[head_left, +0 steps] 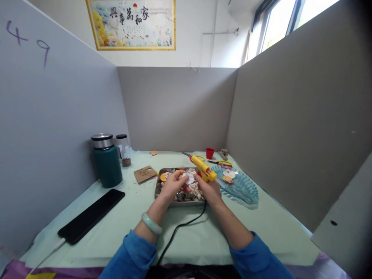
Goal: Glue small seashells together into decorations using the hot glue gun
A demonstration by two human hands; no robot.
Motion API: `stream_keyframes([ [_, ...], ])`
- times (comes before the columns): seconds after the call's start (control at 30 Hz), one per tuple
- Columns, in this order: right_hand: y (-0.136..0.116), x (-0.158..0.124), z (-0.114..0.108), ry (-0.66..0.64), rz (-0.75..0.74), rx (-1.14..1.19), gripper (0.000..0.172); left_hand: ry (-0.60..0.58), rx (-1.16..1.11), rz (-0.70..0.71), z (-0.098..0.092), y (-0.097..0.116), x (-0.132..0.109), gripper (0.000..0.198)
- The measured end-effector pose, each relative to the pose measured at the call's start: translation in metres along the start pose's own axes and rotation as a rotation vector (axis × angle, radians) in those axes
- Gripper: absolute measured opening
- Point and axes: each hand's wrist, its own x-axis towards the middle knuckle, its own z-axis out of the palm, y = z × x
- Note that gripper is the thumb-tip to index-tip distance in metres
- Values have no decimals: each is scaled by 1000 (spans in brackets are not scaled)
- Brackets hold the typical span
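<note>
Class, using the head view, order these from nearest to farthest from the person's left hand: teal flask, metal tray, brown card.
Measured from the left hand:
1. Metal tray: directly beneath it.
2. Brown card: on the table, left of the tray.
3. Teal flask: farther left, near the partition.

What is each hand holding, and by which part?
The left hand pinches a small white piece by its left edge. The right hand, at the piece's right edge, holds a yellow glue gun, apparently by its hidden handle.
</note>
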Motion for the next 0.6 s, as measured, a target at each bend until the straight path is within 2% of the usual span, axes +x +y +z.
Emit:
stream_keyframes([
  [0.23, -2, -1, -1, 22, -17, -5, 35, -6, -35, 26, -3, -4, 2, 40],
  [0.6, -3, -2, 0, 5, 44, -33, 40, 2, -74, 4, -5, -6, 3, 39],
])
